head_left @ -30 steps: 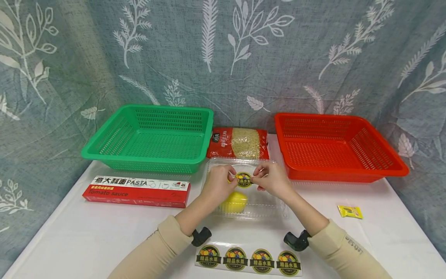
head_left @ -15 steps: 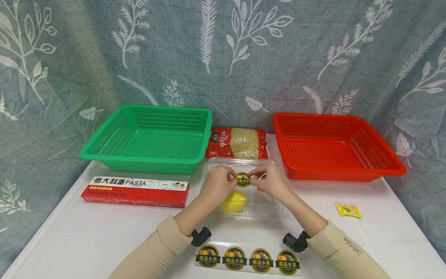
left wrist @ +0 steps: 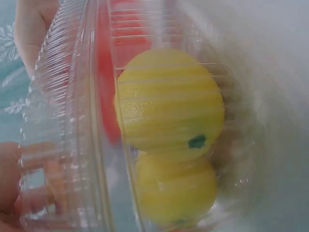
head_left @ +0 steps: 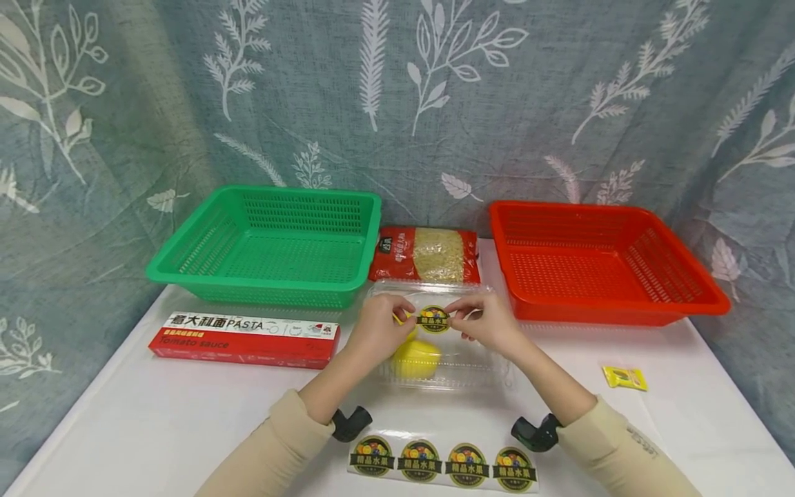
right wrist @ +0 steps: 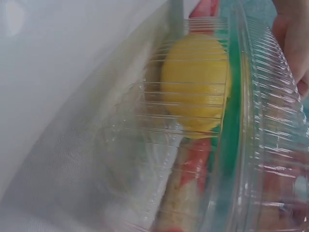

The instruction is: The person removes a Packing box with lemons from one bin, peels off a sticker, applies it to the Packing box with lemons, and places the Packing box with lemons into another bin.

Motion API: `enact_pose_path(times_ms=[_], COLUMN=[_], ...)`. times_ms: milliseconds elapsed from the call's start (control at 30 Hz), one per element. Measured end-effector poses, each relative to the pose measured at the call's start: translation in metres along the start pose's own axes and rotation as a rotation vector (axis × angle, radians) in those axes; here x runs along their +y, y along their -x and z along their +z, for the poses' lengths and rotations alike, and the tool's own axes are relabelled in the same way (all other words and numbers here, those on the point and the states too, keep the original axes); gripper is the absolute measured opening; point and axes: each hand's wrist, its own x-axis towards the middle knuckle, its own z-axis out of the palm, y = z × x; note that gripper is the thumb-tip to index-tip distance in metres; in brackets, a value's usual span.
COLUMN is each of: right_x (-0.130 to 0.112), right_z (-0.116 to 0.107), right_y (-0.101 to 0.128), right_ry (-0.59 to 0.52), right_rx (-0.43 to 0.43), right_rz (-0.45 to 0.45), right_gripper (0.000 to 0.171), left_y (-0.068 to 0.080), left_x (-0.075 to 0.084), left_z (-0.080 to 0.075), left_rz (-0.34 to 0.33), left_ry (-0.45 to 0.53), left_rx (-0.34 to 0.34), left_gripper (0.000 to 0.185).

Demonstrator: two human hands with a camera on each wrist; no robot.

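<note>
A clear plastic clamshell box stands closed in the middle of the table, with two yellow lemons inside. Above its lid is a round black-and-gold fruit sticker. My left hand pinches the sticker's left edge with thumb and fingertips. The opposite edge is pinched by my right hand. Both wrist views look through the ribbed box side; the lemon shows in the right one, and the sticker is out of sight in both. A sheet of several more such stickers lies at the front.
Behind the box lies a red pasta bag. A green basket stands at the back left, a red basket at the back right. The red-and-white pasta box is on the left, a small yellow packet on the right.
The sticker stays over the lid, shifted only slightly. My left hand has drawn a little to the left, uncovering more of the yellow beneath it; both forearms have spread slightly outward.
</note>
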Motion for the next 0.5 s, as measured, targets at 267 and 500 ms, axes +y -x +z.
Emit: enact_pose_path(times_ms=[267,500], right_x=[0.003,0.002], right_z=[-0.005,-0.011], right_y=[0.003,0.008], right_ry=[-0.115,-0.187], right_rx=[-0.016,0.02], right_rz=[0.011,0.043], right_gripper=[0.019,0.021], left_y=[0.007,0.011], left_x=[-0.005,-0.008], left_z=[-0.007,-0.016], left_rz=[0.003,-0.019], left_ry=[0.069,0.105], left_rx=[0.051,0.071], left_gripper=[0.008,0.007])
